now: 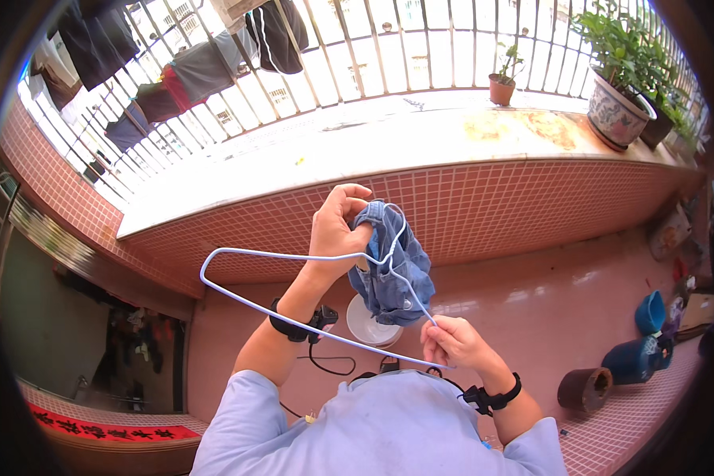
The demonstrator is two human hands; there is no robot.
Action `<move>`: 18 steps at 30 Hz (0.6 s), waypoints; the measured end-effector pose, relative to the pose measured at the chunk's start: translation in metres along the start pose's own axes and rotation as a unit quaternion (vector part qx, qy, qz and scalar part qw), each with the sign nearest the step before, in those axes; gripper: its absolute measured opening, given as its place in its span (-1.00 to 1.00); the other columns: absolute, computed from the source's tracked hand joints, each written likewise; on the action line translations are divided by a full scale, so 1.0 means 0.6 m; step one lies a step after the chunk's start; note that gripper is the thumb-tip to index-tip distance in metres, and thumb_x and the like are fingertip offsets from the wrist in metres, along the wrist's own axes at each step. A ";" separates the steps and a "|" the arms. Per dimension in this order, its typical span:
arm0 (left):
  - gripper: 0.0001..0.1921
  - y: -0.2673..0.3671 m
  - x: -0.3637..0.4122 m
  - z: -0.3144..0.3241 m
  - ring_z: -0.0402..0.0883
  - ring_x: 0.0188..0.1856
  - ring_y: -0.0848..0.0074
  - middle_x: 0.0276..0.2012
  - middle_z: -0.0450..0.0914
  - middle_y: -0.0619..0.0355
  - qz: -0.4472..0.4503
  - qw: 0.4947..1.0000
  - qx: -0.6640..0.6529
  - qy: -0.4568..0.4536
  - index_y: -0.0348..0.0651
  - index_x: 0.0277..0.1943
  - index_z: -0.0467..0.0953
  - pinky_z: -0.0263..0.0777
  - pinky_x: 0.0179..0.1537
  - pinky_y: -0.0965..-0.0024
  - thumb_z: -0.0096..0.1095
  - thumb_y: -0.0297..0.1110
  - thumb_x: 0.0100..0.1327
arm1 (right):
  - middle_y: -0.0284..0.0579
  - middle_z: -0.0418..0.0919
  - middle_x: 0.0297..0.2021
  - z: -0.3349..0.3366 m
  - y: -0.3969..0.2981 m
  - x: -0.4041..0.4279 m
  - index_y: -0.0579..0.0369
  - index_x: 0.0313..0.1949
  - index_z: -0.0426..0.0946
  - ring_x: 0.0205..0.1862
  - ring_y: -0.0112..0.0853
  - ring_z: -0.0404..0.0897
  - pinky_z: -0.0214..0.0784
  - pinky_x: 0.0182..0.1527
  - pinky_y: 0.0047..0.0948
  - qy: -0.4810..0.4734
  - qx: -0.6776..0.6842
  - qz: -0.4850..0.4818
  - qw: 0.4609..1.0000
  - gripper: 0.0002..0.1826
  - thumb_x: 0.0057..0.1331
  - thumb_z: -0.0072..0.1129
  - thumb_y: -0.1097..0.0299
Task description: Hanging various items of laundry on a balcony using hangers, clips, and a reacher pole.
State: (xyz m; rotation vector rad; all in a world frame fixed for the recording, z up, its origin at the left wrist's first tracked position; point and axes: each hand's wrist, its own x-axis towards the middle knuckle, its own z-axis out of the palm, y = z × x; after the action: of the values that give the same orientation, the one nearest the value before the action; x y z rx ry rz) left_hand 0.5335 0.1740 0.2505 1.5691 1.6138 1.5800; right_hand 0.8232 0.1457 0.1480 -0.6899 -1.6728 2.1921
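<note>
My left hand (340, 233) grips the waistband of a blue denim garment (401, 279), which hangs bunched below it. A light blue wire clothes hanger (262, 254) lies across the front of my left wrist and the denim. The hanger's hook curves over the top of the garment, near a belt loop. On the right, my right hand (452, 340) pinches the hanger close to its right corner. A white bucket (373, 321) stands on the floor beneath the garment, partly hidden by it.
Ahead runs a tiled parapet (500, 196) with a white ledge under metal window bars (387, 53). A small potted plant (503, 89) and a large patterned planter (616, 113) stand on the ledge. Laundry (202, 71) hangs at upper left. A dark blue bucket (630, 361) sits at right.
</note>
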 end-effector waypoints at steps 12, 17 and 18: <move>-0.73 0.002 0.015 0.029 0.73 -0.14 0.57 -0.17 0.78 0.02 -0.037 0.997 -0.049 0.043 -0.37 0.05 0.60 0.60 -0.08 0.52 0.33 -0.63 0.29 | -0.16 0.67 -0.50 0.012 -0.012 0.015 0.14 -0.15 0.51 -0.63 -0.62 0.52 0.32 -0.60 -0.65 0.030 0.064 -0.014 0.997 -0.69 0.68 -0.11 0.22; -0.71 -0.008 0.014 0.032 0.73 -0.11 0.56 -0.15 0.78 0.00 -0.033 0.997 -0.058 0.041 -0.38 0.08 0.61 0.60 -0.05 0.51 0.37 -0.59 0.30 | -0.18 0.66 -0.51 0.007 -0.025 0.022 0.14 -0.16 0.52 -0.63 -0.62 0.52 0.34 -0.59 -0.65 0.049 0.009 -0.011 0.999 -0.69 0.68 -0.11 0.22; -0.70 -0.012 0.013 0.031 0.73 -0.10 0.55 -0.14 0.78 -0.01 -0.031 0.997 -0.057 0.040 -0.38 0.10 0.61 0.60 -0.04 0.52 0.37 -0.59 0.31 | -0.18 0.66 -0.51 0.005 -0.027 0.024 0.15 -0.16 0.52 -0.63 -0.62 0.52 0.35 -0.58 -0.65 0.069 -0.029 -0.015 0.997 -0.68 0.68 -0.11 0.22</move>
State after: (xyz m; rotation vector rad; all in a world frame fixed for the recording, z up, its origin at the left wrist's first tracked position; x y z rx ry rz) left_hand 0.5442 0.1910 0.2423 1.3996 1.5672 1.6902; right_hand 0.8083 0.1549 0.1611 -0.8066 -1.6713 2.0347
